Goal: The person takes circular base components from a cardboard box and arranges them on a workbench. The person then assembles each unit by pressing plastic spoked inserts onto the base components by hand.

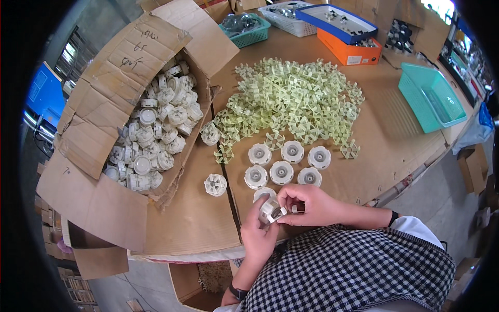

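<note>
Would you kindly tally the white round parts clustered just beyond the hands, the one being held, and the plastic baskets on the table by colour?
Clustered white round parts: 7, one partly hidden
Held white round part, in the left hand: 1
Green baskets: 2
White basket: 1
Total: 11

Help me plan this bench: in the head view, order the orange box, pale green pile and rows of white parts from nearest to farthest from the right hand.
1. Rows of white parts: just beyond the right hand, slightly left.
2. Pale green pile: behind those rows, mid-table.
3. Orange box: beyond the pile, back right.
</note>
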### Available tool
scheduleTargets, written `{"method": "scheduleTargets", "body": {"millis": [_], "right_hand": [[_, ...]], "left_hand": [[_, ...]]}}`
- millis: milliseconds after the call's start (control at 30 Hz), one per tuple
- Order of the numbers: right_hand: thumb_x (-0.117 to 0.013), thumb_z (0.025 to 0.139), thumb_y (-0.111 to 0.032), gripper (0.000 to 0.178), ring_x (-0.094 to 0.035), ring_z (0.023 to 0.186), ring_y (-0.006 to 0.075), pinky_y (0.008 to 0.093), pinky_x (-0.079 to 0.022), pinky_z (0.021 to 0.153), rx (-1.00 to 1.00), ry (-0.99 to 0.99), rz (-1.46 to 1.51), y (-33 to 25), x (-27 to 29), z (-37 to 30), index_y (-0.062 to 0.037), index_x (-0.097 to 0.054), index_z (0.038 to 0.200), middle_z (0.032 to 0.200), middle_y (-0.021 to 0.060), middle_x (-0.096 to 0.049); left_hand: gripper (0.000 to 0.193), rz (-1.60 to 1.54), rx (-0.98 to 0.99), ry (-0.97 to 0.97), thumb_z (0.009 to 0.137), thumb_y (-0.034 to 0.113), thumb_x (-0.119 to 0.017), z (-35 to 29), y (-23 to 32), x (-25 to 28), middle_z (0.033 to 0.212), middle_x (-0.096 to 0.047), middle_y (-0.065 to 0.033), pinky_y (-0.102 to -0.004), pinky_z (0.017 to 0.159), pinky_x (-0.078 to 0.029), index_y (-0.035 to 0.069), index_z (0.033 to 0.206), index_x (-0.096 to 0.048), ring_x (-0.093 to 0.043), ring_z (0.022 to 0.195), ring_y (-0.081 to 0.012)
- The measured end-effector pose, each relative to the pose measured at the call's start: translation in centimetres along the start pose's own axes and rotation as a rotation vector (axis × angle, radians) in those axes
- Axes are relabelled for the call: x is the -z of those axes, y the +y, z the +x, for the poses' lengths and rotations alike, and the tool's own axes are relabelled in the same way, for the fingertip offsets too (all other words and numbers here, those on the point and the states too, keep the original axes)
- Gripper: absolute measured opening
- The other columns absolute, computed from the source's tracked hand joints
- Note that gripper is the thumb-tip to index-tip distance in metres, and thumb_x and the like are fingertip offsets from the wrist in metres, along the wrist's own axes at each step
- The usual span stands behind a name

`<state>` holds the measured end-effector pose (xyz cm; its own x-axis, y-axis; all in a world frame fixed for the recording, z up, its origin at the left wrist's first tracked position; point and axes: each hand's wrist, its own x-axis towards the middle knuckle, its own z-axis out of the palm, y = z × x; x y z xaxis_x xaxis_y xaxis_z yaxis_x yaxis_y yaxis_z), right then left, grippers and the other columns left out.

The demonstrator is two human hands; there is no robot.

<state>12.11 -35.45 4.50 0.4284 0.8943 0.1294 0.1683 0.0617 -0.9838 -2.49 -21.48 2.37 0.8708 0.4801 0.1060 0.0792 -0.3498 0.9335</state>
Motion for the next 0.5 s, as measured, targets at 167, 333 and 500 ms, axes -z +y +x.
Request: {"method": "scheduleTargets", "body": {"millis": [167, 333, 500], "right_hand": [[-0.083, 0.081, -0.014, 0.03, -0.057, 0.076, 0.0113, 0.0269, -0.05, 0.066, -0.029, -0.003, -0.051, -0.4, -0.1, -0.4, -0.0058, -0.059, 0.096, 0.088, 0.0029, -0.058], [-0.083, 0.081, -0.014, 0.029, -0.061, 0.078, 0.015, 0.0295, -0.052, 0.066, 0.058, 0.02, -0.199, -1.2, 0.3, -0.4, -0.0063, -0.06, 0.095, 0.093, 0.0047, -0.058], [-0.082, 0.079, -0.017, 0.029, -0.067, 0.077, 0.0232, 0.0348, -0.054, 0.063, 0.136, 0.015, -0.331, -1.0, -0.8, -0.9, -0.0079, -0.06, 0.096, 0.094, 0.0063, -0.061]], "left_hand": [[0.064, -0.298, 0.103, -0.157, 0.088, -0.006, -0.068, 0.2, 0.2, 0.9, 0.131, -0.062, -0.0128, -0.0308, 0.097, -0.052, -0.005, 0.147, -0.043, -0.063, 0.116, -0.0177], [0.047, -1.018, 0.451, -0.171, 0.108, 0.019, -0.051, -0.1, 0.4, 1.0, 0.139, -0.057, -0.016, -0.0377, 0.104, -0.051, -0.007, 0.147, -0.042, -0.061, 0.123, -0.0258], [0.042, -0.844, 0.726, -0.194, 0.109, 0.031, -0.049, -0.2, 1.9, 0.9, 0.129, -0.061, -0.0141, -0.0393, 0.098, -0.05, -0.002, 0.134, -0.055, -0.06, 0.116, -0.0234]]}}
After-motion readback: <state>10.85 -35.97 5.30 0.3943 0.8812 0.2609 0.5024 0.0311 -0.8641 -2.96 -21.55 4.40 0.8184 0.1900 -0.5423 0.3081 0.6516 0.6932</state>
